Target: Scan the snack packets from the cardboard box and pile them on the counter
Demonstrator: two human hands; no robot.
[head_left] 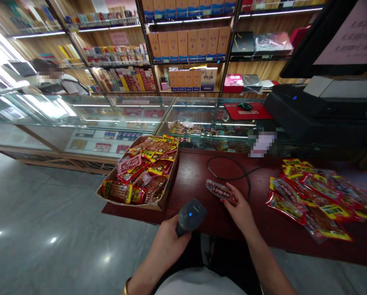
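Left grip: the left hand is closed around the handle of a dark barcode scanner, whose head carries a lit blue dot and points toward the desk.
Right grip: the right hand rests on the desk just right of the scanner, its fingertips pinching the near end of a single snack packet.
Packet: it lies flat on the dark red desk, clear wrapper with reddish contents, just beyond and to the right of the scanner's head.
Cable: a black cable loops on the desk behind the packet, farther from the scanner.
Box: an open cardboard box full of red and yellow packets sits left of the scanner, its left end hanging past the desk edge.
Pile: a loose heap of similar packets lies well to the right of the scanner on the same desk.
Beyond: a glass display counter runs behind the desk, with a red mouse pad and a black mouse on it.
Far back: wooden shelves of boxed goods line the wall, and another person sits far to the left.
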